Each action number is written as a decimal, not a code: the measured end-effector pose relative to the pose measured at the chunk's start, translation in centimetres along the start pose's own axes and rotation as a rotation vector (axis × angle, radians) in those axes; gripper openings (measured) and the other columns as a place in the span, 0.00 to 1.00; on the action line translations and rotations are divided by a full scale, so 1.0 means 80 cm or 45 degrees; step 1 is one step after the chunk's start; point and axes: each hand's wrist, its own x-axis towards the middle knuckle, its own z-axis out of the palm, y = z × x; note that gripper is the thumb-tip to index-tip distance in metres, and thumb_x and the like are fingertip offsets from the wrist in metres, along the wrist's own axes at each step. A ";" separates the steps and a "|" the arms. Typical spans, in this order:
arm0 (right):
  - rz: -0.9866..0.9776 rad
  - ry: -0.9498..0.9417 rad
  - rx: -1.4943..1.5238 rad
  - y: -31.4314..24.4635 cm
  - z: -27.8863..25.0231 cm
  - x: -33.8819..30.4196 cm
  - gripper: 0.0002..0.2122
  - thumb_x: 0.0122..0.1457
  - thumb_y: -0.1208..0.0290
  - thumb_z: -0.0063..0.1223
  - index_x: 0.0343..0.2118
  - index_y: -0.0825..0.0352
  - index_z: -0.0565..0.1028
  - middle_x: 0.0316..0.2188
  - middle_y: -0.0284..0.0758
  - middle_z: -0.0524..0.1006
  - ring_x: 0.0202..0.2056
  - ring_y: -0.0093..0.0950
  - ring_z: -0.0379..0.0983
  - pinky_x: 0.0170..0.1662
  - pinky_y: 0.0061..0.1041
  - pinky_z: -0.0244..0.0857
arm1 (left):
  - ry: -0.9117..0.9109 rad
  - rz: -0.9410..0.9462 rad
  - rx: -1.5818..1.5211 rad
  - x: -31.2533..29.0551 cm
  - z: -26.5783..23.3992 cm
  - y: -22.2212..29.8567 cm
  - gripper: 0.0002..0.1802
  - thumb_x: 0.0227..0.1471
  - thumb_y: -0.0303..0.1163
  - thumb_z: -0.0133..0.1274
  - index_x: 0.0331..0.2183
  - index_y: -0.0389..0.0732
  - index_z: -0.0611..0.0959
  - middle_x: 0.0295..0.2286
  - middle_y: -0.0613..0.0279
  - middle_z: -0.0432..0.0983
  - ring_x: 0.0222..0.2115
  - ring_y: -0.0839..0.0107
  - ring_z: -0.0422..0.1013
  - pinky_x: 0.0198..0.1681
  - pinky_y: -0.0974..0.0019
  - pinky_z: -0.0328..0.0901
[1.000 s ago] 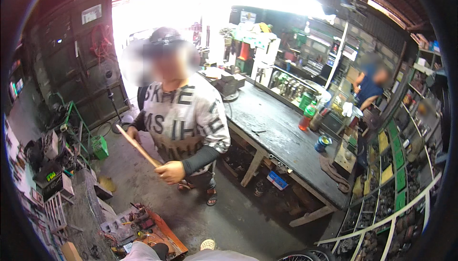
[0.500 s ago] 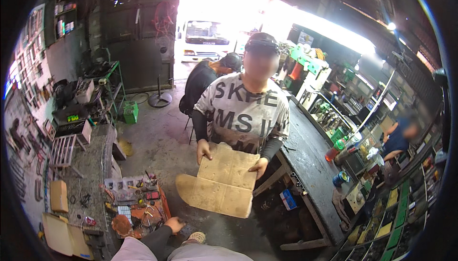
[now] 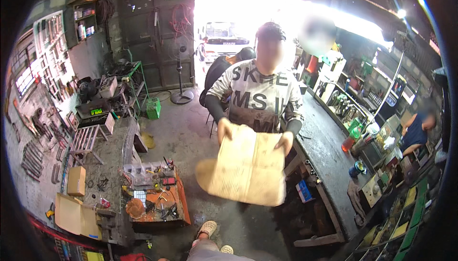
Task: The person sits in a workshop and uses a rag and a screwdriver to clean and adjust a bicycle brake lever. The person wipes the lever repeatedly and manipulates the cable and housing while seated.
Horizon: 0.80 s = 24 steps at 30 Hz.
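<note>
Neither of my hands shows clearly; only my legs and shoes (image 3: 207, 229) come in at the lower edge. In front of me stands a person in a printed white shirt (image 3: 257, 94) with dark sleeves. That person's two hands grip the upper edge of a creased piece of brown cardboard (image 3: 248, 165), which has a rounded flap at its left. The cardboard is blurred by motion. Left of my feet, an orange-topped low table (image 3: 180, 199) bears pliers (image 3: 163, 195), a clear parts organizer (image 3: 143, 175) and several small tools.
A long dark workbench (image 3: 329, 137) runs along the right, with bottles and cans. Another workbench (image 3: 107, 156) at left bears a metal rack and an open cardboard box (image 3: 76, 215). Behind are a standing fan (image 3: 181, 96), a seated person, a green crate (image 3: 153, 108) and a truck outside.
The person has raised the cardboard and tilted it toward me. My view has shifted left. One of my hands, seen earlier beside the orange table, has gone from view.
</note>
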 end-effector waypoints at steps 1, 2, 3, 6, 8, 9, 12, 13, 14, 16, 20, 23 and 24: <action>0.001 -0.025 -0.034 -0.002 -0.006 0.004 0.27 0.68 0.43 0.55 0.49 0.67 0.84 0.45 0.55 0.84 0.46 0.48 0.83 0.46 0.49 0.73 | -0.168 -0.039 -0.063 -0.015 0.009 0.019 0.26 0.57 0.31 0.60 0.57 0.33 0.82 0.52 0.37 0.81 0.52 0.38 0.77 0.58 0.43 0.69; -0.009 -0.062 -0.069 -0.009 -0.012 0.010 0.28 0.67 0.42 0.56 0.49 0.67 0.84 0.45 0.56 0.84 0.47 0.48 0.83 0.47 0.49 0.73 | -0.200 0.073 0.198 -0.027 0.018 0.020 0.21 0.59 0.30 0.62 0.53 0.34 0.84 0.46 0.46 0.84 0.44 0.49 0.80 0.49 0.49 0.72; -0.017 -0.102 -0.104 -0.022 -0.015 0.019 0.29 0.66 0.41 0.57 0.49 0.67 0.84 0.46 0.56 0.84 0.47 0.48 0.83 0.47 0.48 0.73 | -0.211 0.051 0.262 -0.044 0.036 0.013 0.21 0.60 0.35 0.59 0.52 0.36 0.85 0.46 0.46 0.84 0.45 0.48 0.80 0.50 0.48 0.73; -0.011 -0.249 -0.240 -0.034 -0.014 0.030 0.31 0.63 0.37 0.58 0.48 0.67 0.85 0.46 0.56 0.84 0.49 0.46 0.83 0.49 0.47 0.73 | -0.172 0.013 0.575 -0.027 0.046 0.003 0.26 0.65 0.50 0.50 0.50 0.42 0.89 0.48 0.47 0.85 0.48 0.48 0.80 0.53 0.47 0.73; 0.139 -0.078 -0.148 0.005 -0.032 0.056 0.16 0.61 0.61 0.69 0.44 0.69 0.86 0.39 0.39 0.88 0.39 0.31 0.85 0.45 0.36 0.77 | -0.172 0.208 0.522 0.013 0.035 0.041 0.34 0.65 0.60 0.48 0.54 0.43 0.87 0.55 0.46 0.80 0.59 0.51 0.74 0.59 0.46 0.71; 0.062 -0.125 0.033 -0.033 -0.021 0.075 0.16 0.60 0.63 0.70 0.45 0.70 0.85 0.41 0.40 0.88 0.41 0.32 0.85 0.46 0.35 0.77 | -0.035 0.336 0.730 0.010 0.017 0.010 0.35 0.65 0.61 0.47 0.52 0.41 0.88 0.52 0.46 0.82 0.56 0.49 0.77 0.60 0.47 0.70; -0.041 -0.041 0.146 -0.074 -0.056 0.070 0.19 0.58 0.66 0.72 0.49 0.70 0.85 0.43 0.42 0.88 0.45 0.32 0.86 0.50 0.33 0.77 | 0.401 0.012 -0.292 -0.011 -0.006 0.043 0.26 0.59 0.53 0.61 0.43 0.38 0.91 0.43 0.44 0.86 0.47 0.46 0.80 0.54 0.49 0.72; -0.093 0.011 0.106 -0.083 -0.077 0.070 0.19 0.58 0.66 0.73 0.50 0.70 0.85 0.43 0.42 0.88 0.45 0.32 0.86 0.51 0.33 0.77 | 0.329 -0.033 -0.321 -0.014 -0.021 0.054 0.25 0.57 0.51 0.63 0.44 0.38 0.91 0.44 0.44 0.86 0.48 0.47 0.80 0.54 0.50 0.72; -0.052 0.000 0.067 -0.091 -0.091 0.067 0.20 0.58 0.66 0.73 0.51 0.70 0.84 0.44 0.42 0.88 0.46 0.32 0.85 0.52 0.33 0.76 | 0.244 -0.078 -0.337 -0.023 -0.031 0.064 0.25 0.55 0.49 0.66 0.44 0.38 0.91 0.45 0.44 0.85 0.49 0.48 0.81 0.54 0.51 0.73; 0.002 -0.063 -0.012 -0.151 -0.103 0.047 0.21 0.58 0.67 0.74 0.52 0.70 0.84 0.45 0.41 0.88 0.48 0.32 0.85 0.53 0.32 0.75 | 0.198 -0.139 -0.244 -0.039 -0.032 0.040 0.25 0.56 0.49 0.65 0.46 0.39 0.91 0.47 0.45 0.86 0.51 0.50 0.80 0.56 0.52 0.72; 0.023 -0.069 0.179 -0.174 -0.109 0.047 0.17 0.59 0.69 0.71 0.49 0.70 0.85 0.36 0.37 0.88 0.33 0.25 0.84 0.37 0.31 0.78 | 0.238 -0.256 -0.241 -0.057 -0.024 0.045 0.26 0.57 0.48 0.64 0.49 0.40 0.90 0.49 0.46 0.85 0.53 0.50 0.79 0.59 0.52 0.71; 0.026 -0.045 0.165 -0.150 -0.083 0.054 0.16 0.58 0.68 0.72 0.45 0.73 0.85 0.36 0.37 0.88 0.33 0.26 0.84 0.38 0.31 0.78 | 0.178 -0.193 -0.077 -0.058 -0.024 0.051 0.27 0.59 0.50 0.62 0.52 0.41 0.89 0.54 0.49 0.82 0.57 0.50 0.77 0.62 0.52 0.69; -0.061 0.008 0.142 -0.135 -0.076 0.052 0.16 0.58 0.68 0.72 0.45 0.73 0.85 0.37 0.38 0.88 0.35 0.28 0.84 0.41 0.31 0.78 | 0.199 -0.217 -0.121 -0.063 -0.011 0.051 0.27 0.59 0.50 0.61 0.52 0.41 0.89 0.54 0.49 0.82 0.57 0.50 0.77 0.61 0.52 0.70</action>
